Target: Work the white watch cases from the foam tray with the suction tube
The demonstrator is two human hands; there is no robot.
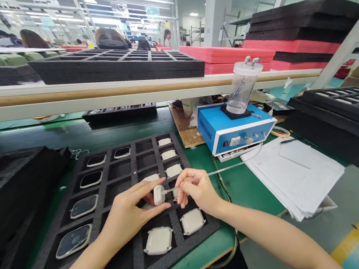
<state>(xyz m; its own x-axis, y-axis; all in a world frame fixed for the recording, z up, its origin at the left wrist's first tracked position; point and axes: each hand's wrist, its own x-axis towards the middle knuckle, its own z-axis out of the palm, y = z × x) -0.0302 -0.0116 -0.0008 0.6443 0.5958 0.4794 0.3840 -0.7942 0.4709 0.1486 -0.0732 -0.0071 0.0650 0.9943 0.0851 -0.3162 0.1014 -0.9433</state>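
Between thumb and fingers my left hand [128,208] holds a cream watch case [159,195] on edge above a black foam tray [138,257]. My right hand [199,188] pinches the end of a thin clear tube [228,168], its narrow tip touching or almost touching the case's side. Whether a pen or needle sits inside the fingers is hidden. Below lie more cream cases, one [159,241] nearest me and another [193,221] to its right. Down the tray's left column are several watch bodies with dark screens [84,206].
A blue machine [235,125] with a clear cylinder [244,87] on top stands behind my right hand. White papers [295,172] and a pen [288,140] lie to the right. Black foam trays stand on both sides. A shelf [129,98] crosses overhead, bearing more foam; people sit beyond.
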